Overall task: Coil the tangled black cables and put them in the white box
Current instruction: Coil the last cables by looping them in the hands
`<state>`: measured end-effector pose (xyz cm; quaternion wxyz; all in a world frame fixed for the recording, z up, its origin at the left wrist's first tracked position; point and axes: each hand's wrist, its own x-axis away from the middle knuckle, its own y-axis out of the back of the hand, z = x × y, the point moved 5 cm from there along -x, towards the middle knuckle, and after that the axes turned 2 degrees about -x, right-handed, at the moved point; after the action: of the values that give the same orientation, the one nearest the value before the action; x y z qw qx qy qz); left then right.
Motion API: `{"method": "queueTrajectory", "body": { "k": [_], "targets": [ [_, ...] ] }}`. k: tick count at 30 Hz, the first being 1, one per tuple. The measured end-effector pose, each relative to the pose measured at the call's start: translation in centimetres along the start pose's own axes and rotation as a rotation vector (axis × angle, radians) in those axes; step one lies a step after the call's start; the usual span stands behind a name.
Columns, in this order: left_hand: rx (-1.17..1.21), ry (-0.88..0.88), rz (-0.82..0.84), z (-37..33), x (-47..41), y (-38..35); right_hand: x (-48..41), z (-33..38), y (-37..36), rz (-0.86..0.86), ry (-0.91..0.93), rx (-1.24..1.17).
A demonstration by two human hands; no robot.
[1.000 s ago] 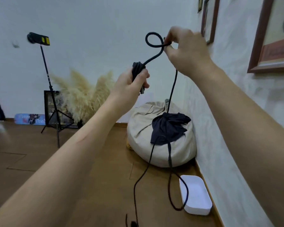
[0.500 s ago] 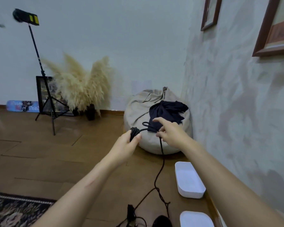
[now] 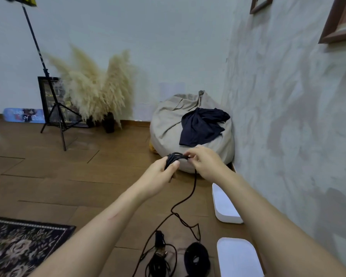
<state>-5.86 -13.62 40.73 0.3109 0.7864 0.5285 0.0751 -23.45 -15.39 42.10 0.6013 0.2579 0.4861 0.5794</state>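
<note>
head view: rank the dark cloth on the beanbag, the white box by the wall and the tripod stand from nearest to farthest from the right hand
From the right hand:
1. Dark cloth, draped on the beanbag just beyond the hand.
2. White box, on the floor by the right wall, below the forearm.
3. Tripod stand, far left near the back wall.

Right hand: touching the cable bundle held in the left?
Touching. Head view shows the right hand fingertips pinching strands of the cable bundle that the left hand grips.
</note>
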Motion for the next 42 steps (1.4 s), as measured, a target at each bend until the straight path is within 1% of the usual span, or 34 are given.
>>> {"method": "queueTrajectory", "body": {
  "k": [2, 4, 8, 11, 14, 16, 18, 20, 24, 26, 29, 31, 33, 36, 38, 40, 42],
  "targets": [
    [-0.014, 0.004, 0.009, -0.2, 0.0, -0.2, 0.4, -0.2, 1.0, -0.046, 0.004, 0.093],
    [-0.028, 0.019, 0.01, 0.0, 0.2, -0.4, 0.8, -0.1, 1.6, -0.076, 0.006, 0.136],
    [-0.037, 0.022, -0.024, -0.3, 0.4, -0.7, 1.7, 0.4, 1.3, -0.084, 0.007, 0.108],
    [-0.057, 0.014, -0.073, -0.6, 0.6, -0.8, 2.1, 0.8, 1.3, -0.028, 0.007, 0.076],
    [-0.062, 0.003, -0.098, -1.2, 0.7, -0.5, 2.3, 1.7, 1.7, 0.028, 0.061, 0.037],
    [-0.04, -0.025, -0.123, -1.8, 0.9, 0.0, 2.3, 2.0, 2.2, -0.009, 0.099, 0.006],
    [-0.034, -0.055, -0.157, -2.1, 0.9, 0.8, 2.0, 1.8, 2.7, -0.03, 0.098, -0.051],
    [-0.03, -0.066, -0.171, -2.2, 0.9, 1.4, 1.6, 1.5, 2.6, -0.005, 0.089, -0.139],
    [-0.035, -0.045, -0.211, -2.2, 0.6, 2.9, 1.0, 1.3, 2.9, 0.073, 0.062, -0.45],
    [-0.058, -0.052, -0.24, -3.0, -0.2, 4.5, -0.1, 1.9, 5.2, 0.039, 0.094, -0.475],
    [-0.065, -0.096, -0.279, -6.4, -2.7, 7.3, -3.3, 3.6, 11.2, -0.046, 0.113, -0.418],
    [-0.037, -0.136, -0.321, -10.1, -4.6, 9.6, -5.5, 5.8, 16.2, -0.097, 0.131, -0.371],
    [-0.026, -0.186, -0.373, -14.2, -6.3, 12.2, -7.2, 8.3, 21.3, -0.113, 0.17, -0.327],
    [-0.083, -0.267, -0.472, -20.2, -8.2, 16.6, -8.2, 12.0, 29.0, -0.188, 0.244, -0.259],
    [-0.098, -0.33, -0.539, -23.9, -8.9, 19.1, -8.4, 13.6, 33.1, -0.255, 0.273, -0.259],
    [-0.1, -0.368, -0.58, -26.3, -9.1, 20.9, -8.4, 14.3, 35.3, -0.278, 0.278, -0.287],
    [-0.145, -0.364, -0.587, -26.8, -9.1, 21.6, -8.2, 13.9, 35.6, -0.272, 0.253, -0.308]
  ]
}}
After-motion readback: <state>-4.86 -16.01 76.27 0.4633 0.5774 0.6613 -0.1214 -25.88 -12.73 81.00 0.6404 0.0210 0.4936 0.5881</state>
